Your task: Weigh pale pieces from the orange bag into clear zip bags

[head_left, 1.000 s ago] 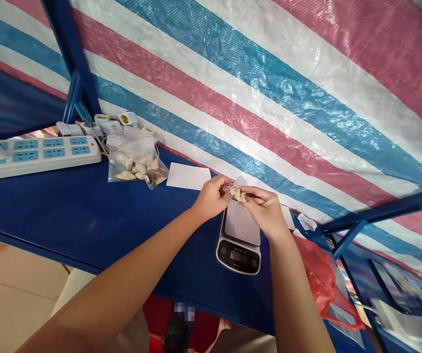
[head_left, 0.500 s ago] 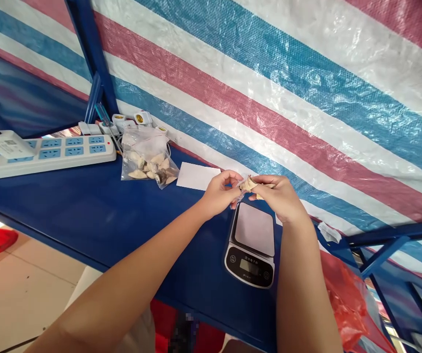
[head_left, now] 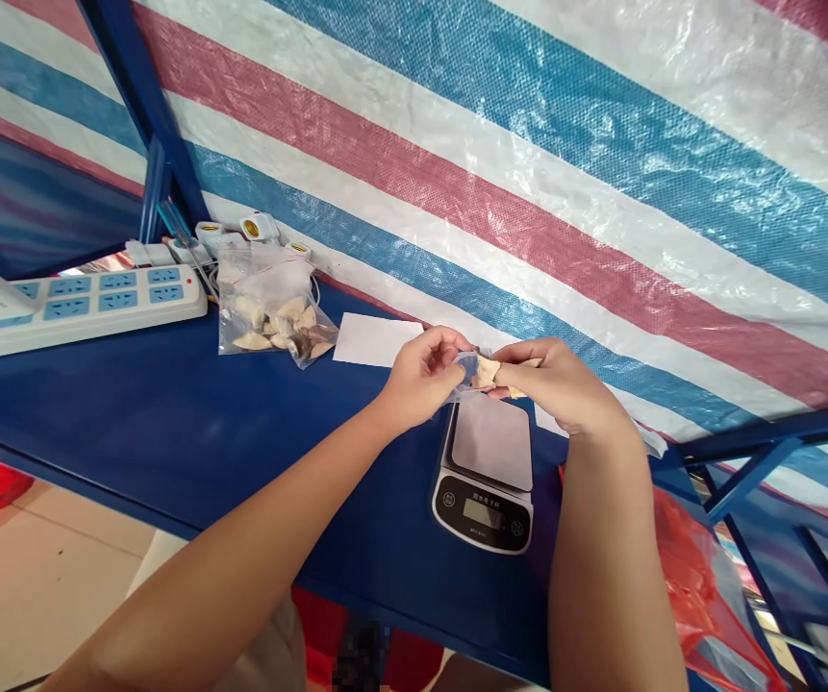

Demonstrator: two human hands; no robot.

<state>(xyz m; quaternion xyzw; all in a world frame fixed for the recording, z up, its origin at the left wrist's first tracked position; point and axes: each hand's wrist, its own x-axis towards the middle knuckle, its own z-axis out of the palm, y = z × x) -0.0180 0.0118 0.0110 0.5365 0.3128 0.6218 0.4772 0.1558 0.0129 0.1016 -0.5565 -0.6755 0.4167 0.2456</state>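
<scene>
L hand pinches clear plastic bag, fingers nearly closed; R hand, also mostly closed, grips pale pcs at bag, nr scale's far end.

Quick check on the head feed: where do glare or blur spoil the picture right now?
Head view: bright glare speckles the striped sheet; head view, lower right: background looks smeared; head view, bottom centre: a dark patch is pixelated; head view, scale: its display is unreadable to me; head view, left hand and right hand: outlines fairly clear.
</scene>
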